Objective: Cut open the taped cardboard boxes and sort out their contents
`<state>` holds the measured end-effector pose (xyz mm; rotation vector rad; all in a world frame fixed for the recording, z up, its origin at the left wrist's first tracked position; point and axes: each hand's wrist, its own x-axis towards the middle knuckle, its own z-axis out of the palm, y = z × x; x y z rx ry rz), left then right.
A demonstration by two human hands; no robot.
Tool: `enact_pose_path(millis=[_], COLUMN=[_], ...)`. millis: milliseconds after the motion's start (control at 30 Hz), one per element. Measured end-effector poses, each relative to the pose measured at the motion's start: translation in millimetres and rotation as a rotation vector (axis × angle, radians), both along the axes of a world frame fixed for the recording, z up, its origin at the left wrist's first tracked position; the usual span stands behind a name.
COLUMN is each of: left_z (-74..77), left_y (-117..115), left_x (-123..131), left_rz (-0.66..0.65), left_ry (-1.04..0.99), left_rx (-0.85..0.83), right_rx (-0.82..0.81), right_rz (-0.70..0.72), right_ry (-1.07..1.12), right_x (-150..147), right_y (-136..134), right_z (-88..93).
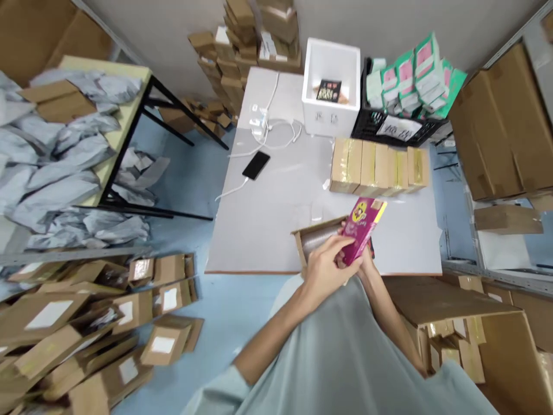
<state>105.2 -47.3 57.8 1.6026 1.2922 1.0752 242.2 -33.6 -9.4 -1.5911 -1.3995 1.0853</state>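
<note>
A slim purple box (359, 230) with a yellow end and a round yellow emblem is tilted up over the table's front edge. My left hand (328, 260) is closed around its lower left side. My right hand (366, 262) is against the right side of the purple box, its fingers mostly hidden behind it. Just beyond that hand, a small dark and red item (372, 248) shows in part; I cannot make out what it is. An open cardboard box (298, 245) sits on the table, partly covered by my left hand.
Several taped cartons (375, 167) stand in a row behind the purple box. Farther back are a white foam bin (330, 118) and a black crate (365, 124) of green-and-pink packs. A phone (256, 165) lies on the table (259, 230). Parcels and a large carton (458, 300) flank me.
</note>
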Motion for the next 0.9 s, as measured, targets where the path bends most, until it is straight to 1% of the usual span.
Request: enact_pose_path(millis=[67, 133, 167, 233, 267, 333, 367, 400, 433, 467, 500, 533, 567, 600, 633, 667, 700, 733, 767, 800, 833, 867, 900], left_z=[-9.5, -24.4, -33.1, -50.9, -59.0, -71.7, -75.5, -77.2, -76.3, -72.2, -64.1, -51.4, -33.8, -11.3, 14.9, 43.2, 71.4, 97.3, 118.8, 134.0, 142.1, 142.4, 135.3], left_y=[7.5, 12.5, 12.7, 7.2, 1.6, -10.8, -14.9, -15.4, -11.0, -0.7, 16.1, 38.9, 66.7, 98.0, 130.9, 163.3, 193.4, 219.8, 241.3, 257.1, 266.9, 270.7, 269.0], left_x=[-21.0, -41.4, -50.7, -66.6, -72.9, -82.7, -86.4, -89.5, -92.2, -94.5, -96.6, -98.5, -100.2, -101.7, -102.8, -103.6, -103.8, -103.4, -102.5, -101.3, -100.0, -98.9, -98.6], left_rz=[0.026, 0.091, 0.095, -0.001, -0.044, -0.068, -0.062, -0.046, -0.033, -0.028, -0.034, -0.053, -0.086, -0.123, -0.159, -0.185, -0.178, -0.097, 0.048, 0.161, 0.216, 0.238, 0.236], left_ry=[-0.156, -0.285, -0.331, -0.398, -0.421, -0.432, -0.437, -0.442, -0.447, -0.45, -0.448, -0.438, -0.421, -0.398, -0.369, -0.335, -0.287, -0.216, -0.145, -0.088, -0.062, -0.062, -0.074], left_rx=[-0.219, -0.414, -0.497, -0.716, -0.795, -0.849, -0.851, -0.842, -0.823, -0.791, -0.743, -0.681, -0.6, -0.519, -0.427, -0.328, -0.226, -0.088, 0.075, 0.226, 0.333, 0.395, 0.426], right_rx=[-0.099, -0.249, -0.302, -0.361, -0.387, -0.419, -0.424, -0.418, -0.402, -0.379, -0.349, -0.308, -0.262, -0.203, -0.132, -0.057, 0.017, 0.071, 0.11, 0.124, 0.134, 0.15, 0.161], right_rz=[-0.127, -0.211, -0.18, -0.087, -0.043, 0.014, 0.028, 0.035, 0.041, 0.054, 0.073, 0.094, 0.118, 0.138, 0.141, 0.134, 0.115, 0.085, 0.031, -0.025, -0.052, -0.017, 0.043], right_ry=[0.32, 0.659, 0.684, 0.651, 0.633, 0.612, 0.615, 0.624, 0.636, 0.644, 0.645, 0.639, 0.626, 0.616, 0.612, 0.61, 0.62, 0.637, 0.655, 0.651, 0.618, 0.576, 0.53], right_x=[22.1, 41.4, 48.3, 54.7, 54.1, 47.4, 42.8, 38.3, 34.5, 32.0, 30.8, 30.7, 31.3, 32.1, 32.3, 31.7, 30.0, 27.1, 23.3, 19.2, 15.2, 11.9, 10.0], right_y=[7.0, -0.1, -7.6, -25.8, -34.4, -45.7, -46.8, -43.8, -36.0, -22.9, -4.1, 20.4, 50.1, 84.1, 120.9, 158.6, 195.2, 228.4, 256.4, 277.3, 290.2, 294.4, 290.3], right_z=[-1.9, -8.3, -13.2, -23.7, -28.0, -32.9, -33.2, -32.0, -29.0, -24.0, -16.3, -5.3, 9.6, 28.3, 50.3, 74.1, 97.8, 119.0, 135.6, 145.7, 148.5, 143.7, 131.9])
